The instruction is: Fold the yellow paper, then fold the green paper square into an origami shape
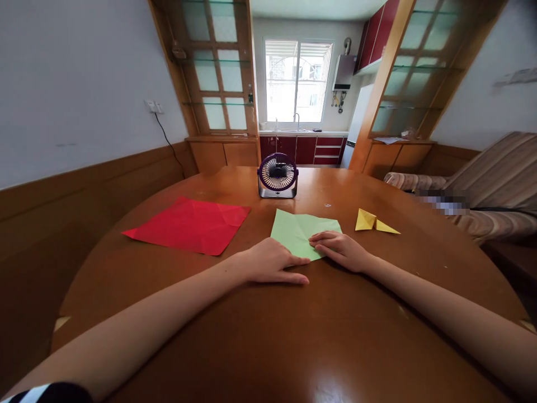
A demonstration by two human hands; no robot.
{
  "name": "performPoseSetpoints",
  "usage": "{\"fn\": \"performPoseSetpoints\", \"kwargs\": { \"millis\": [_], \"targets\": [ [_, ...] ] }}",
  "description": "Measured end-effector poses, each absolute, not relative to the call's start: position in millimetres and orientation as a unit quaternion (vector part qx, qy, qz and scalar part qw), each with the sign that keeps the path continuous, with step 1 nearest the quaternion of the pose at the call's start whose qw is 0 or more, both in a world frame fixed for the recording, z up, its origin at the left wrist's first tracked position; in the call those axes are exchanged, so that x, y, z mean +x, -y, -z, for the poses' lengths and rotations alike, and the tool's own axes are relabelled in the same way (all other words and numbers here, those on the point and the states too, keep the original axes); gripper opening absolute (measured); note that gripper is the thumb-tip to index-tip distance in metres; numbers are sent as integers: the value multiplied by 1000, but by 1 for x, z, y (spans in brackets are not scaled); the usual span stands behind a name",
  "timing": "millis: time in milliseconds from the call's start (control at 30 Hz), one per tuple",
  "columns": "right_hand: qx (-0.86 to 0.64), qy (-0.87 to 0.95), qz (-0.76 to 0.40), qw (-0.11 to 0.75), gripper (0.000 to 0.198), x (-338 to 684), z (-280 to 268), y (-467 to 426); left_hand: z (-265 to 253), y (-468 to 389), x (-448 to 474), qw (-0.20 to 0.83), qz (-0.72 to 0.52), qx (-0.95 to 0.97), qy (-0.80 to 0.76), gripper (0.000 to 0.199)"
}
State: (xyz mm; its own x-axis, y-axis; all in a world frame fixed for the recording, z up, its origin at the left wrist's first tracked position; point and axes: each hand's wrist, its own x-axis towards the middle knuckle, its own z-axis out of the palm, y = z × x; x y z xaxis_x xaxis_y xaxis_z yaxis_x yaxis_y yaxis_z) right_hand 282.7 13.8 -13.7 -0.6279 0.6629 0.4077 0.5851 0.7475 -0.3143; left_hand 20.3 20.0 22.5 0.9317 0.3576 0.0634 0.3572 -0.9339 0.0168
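Note:
A light green sheet of paper with creases lies on the brown table in front of me. My left hand rests on its near left edge, index finger and thumb stretched out and apart, the other fingers curled under. On the sheet's right side lies my right hand, its fingers extended flat over the paper. A larger red sheet of paper, also creased, is to the left. Over on the right sits a small folded yellow paper piece with pointed ends.
A small purple fan stands beyond the green sheet. The table's rounded edge curves around on both sides. A striped sofa is at the right, and wooden cabinets with a kitchen window lie behind.

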Motion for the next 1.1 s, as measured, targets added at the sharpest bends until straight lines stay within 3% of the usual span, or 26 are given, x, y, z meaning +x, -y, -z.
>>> {"fn": "performPoseSetpoints", "kwargs": {
  "millis": [167,333,533,633,767,833,1000,1100],
  "targets": [
    [-351,896,-81,259,34,283,14,-13,-27,-11,-12,9,-36,982,-184,51],
    [-351,899,-73,252,33,284,16,-14,-32,-4,-38,78,-43,976,-197,39],
    [-346,899,-75,259,32,283,15,-15,-34,0,-63,116,-53,969,-213,43],
    [-343,899,-73,263,32,282,14,-15,-28,-5,-61,143,-102,950,-257,50],
    [-339,902,-60,262,32,280,12,-12,-18,-32,-43,146,-230,893,-360,40],
    [-344,900,-47,264,31,278,11,-10,-12,-50,-29,147,-243,866,-412,50],
    [-402,859,2,319,39,278,13,-9,-1,-88,5,195,-245,832,-457,61],
    [-440,816,-11,373,45,281,15,-13,1,-94,18,183,-250,830,-465,51]
  ]
}}
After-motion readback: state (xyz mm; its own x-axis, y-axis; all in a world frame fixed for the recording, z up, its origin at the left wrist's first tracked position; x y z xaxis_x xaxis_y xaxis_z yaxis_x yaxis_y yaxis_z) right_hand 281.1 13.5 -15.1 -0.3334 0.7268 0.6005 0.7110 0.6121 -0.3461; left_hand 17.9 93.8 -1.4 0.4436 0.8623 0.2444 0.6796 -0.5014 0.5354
